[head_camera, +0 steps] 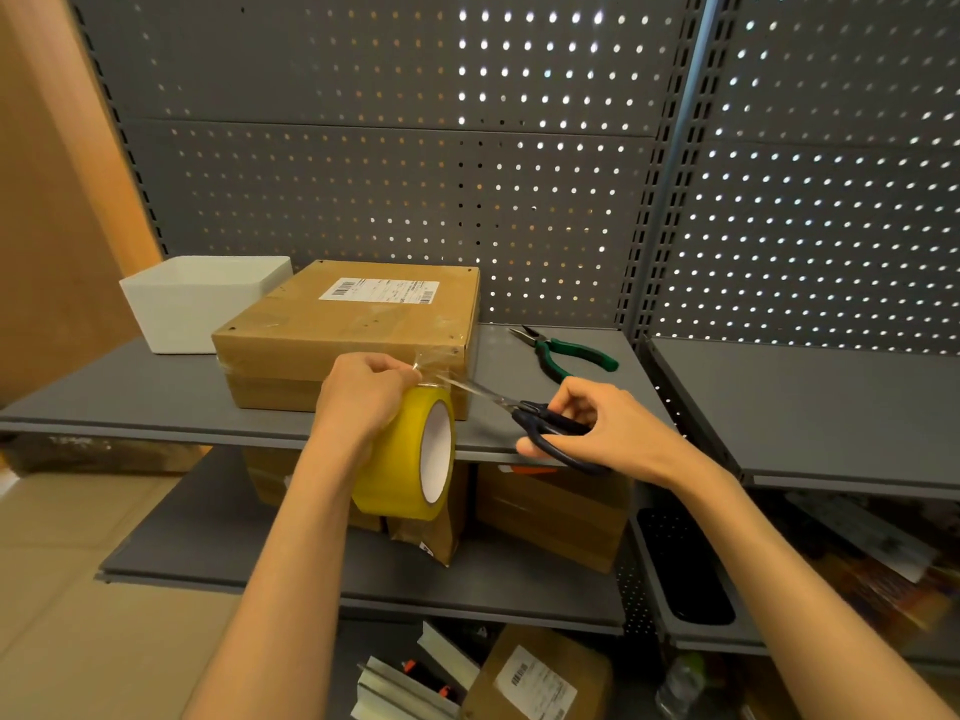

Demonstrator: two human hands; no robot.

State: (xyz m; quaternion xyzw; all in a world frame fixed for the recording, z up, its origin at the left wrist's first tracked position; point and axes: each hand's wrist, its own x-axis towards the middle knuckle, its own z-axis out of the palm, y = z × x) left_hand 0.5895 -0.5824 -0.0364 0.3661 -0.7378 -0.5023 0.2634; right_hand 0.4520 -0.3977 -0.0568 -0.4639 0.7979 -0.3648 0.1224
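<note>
The tape roll (402, 459) is yellow (its core white), the scissors' handles (558, 433) dark blue, the pliers' handles (582, 356) green, the box (353, 330) brown, the shelf (156, 392) grey.

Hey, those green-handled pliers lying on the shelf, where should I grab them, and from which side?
Take the pliers by the green handles, coming from the front right. They lie flat on the shelf, handles splayed toward you, pointed nose aimed away to the back left.
</note>
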